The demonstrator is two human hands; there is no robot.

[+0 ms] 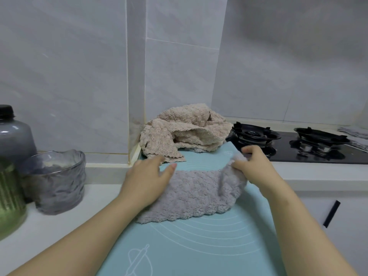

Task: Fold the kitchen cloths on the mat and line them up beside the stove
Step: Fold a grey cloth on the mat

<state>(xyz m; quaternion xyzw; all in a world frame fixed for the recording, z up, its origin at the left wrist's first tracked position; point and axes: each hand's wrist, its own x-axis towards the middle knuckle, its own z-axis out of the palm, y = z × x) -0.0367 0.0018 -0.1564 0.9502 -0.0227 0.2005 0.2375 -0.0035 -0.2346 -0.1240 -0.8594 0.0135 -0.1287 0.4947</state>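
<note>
A fluffy grey cloth lies spread on the light blue mat. My left hand rests flat on the cloth's left part, fingers straight. My right hand grips the cloth's far right corner and holds it bunched and lifted off the mat. A crumpled beige cloth is heaped at the mat's far end, against the tiled wall corner. The black gas stove sits to the right of the mat.
A textured glass bowl, a green ribbed jar and a grey jug with a black cap stand at the left on the white counter. Grey folded cloths lie beyond the stove's right burner. A cabinet handle shows lower right.
</note>
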